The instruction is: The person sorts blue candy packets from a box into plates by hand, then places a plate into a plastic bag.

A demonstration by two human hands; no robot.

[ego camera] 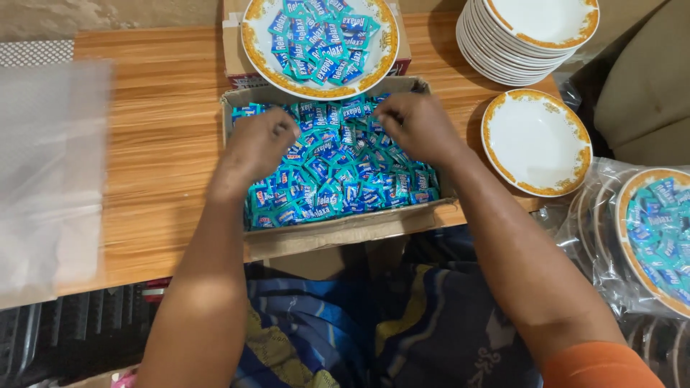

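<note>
Far left: clear plastic sheet [50, 179] lying over the edge of the wooden table [165, 136], blurry. Center: open cardboard box [338, 230] on the table's near edge, packed w/ small blue-and-teal wrapped candies [338, 176].

My left hand [255, 147] is down in the box's left half, palm down, fingers curled into the candies; looks like it's gathering some, but I can't tell if anything is actually gripped (fingertips buried). My right hand [417, 126] is at the box's back-right corner, fingers bent and pinching at the candies there, same issue: grip not visible. Hands are apart, candies showing between them.

Just behind the box: white plate w/ orange-gold rim [320, 47], heaped w/ the same candies, sitting on another carton. To the right, at the table's back: stack of empty matching plates [528, 39]. In front of that stack, one single empty plate [537, 141] flat on the table, just beside the box's right wall. Far right: candy-filled plate wrapped in a clear plastic bag [658, 237], off the table edge, w/ more bagged plates next to it.
</note>
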